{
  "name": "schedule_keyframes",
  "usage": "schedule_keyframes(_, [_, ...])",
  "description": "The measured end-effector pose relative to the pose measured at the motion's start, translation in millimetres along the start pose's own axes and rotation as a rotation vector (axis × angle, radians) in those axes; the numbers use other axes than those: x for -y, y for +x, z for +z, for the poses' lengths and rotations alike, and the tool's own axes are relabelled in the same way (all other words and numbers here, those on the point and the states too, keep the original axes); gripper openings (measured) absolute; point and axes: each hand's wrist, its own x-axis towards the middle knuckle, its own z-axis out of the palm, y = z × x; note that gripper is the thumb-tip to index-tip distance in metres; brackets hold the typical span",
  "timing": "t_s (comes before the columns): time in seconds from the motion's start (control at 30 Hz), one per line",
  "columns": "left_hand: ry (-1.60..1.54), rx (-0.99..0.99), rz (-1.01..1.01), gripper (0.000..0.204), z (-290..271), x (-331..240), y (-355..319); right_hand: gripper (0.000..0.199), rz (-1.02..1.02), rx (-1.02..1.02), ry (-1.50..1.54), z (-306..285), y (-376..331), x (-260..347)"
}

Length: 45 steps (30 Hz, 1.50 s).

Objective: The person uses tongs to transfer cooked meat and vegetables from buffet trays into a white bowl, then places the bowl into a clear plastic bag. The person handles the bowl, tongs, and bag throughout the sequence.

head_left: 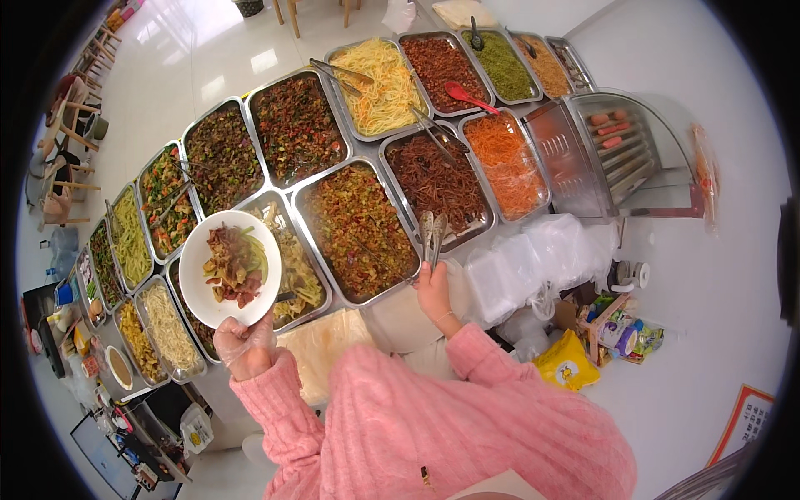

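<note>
My left hand (247, 343), in a clear plastic glove, grips the lower rim of a white bowl (193, 273). Inside the bowl lies a small heap of mixed food (236, 265), with brown and reddish pieces and some green strips. My bare right hand (435, 296) is closed around metal tongs (432, 240). Their ends reach the near left corner of a tray of dark brown shreds (435, 179). Left of the tongs is a tray of chopped yellow-green food with red bits (358, 227). The bowl hangs over other trays and partly covers a tray of pale vegetables (297, 271).
Several metal trays stand in curved rows, including shredded carrot (504, 167) and pale yellow strips (379, 87). A glass-covered sausage roller grill (625, 158) stands at the right. Nearer are clear plastic containers (542, 258) and a yellow bag (567, 360). Wooden chairs (71, 187) stand far left.
</note>
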Motion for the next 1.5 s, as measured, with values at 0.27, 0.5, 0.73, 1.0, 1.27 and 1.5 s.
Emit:
schedule_keyframes(0.27, [-0.044,0.065,0.038,0.094,-17,-19,-27,0.033,-0.17,0.013,-0.168,-8,3,10])
schedule_keyframes(0.5, [-0.115,0.031,0.13,0.094,-42,-41,-39,0.032,-0.195,0.089,-0.104,-50,30,97])
schedule_keyframes(0.73, [-0.233,-0.05,0.235,0.096,-69,-72,-63,0.038,-0.488,0.337,-0.612,12,123,214])
schedule_keyframes(1.0, [-0.237,-0.131,0.402,0.093,-129,-102,-93,0.046,-0.507,0.447,-0.788,130,198,244])
schedule_keyframes(1.27, [-0.246,-0.173,0.382,0.092,-181,-181,-74,0.025,-0.705,0.086,-0.94,109,127,267])
schedule_keyframes(1.5, [-0.178,0.012,0.253,0.098,-203,-294,-30,0.024,-0.73,0.101,-0.6,127,-34,280])
